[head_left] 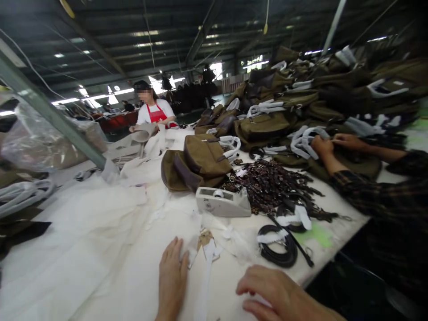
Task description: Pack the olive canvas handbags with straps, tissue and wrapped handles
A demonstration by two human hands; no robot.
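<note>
2 straps lie at the near edge of the table — a white strap with a cardboard tag just beside the spread left hand, a coiled black strap nearest the loosely curled right hand, pinching nothing. Beyond sit a tape dispenser and olive canvas bags — a co-worker's hands busy at the right.
</note>
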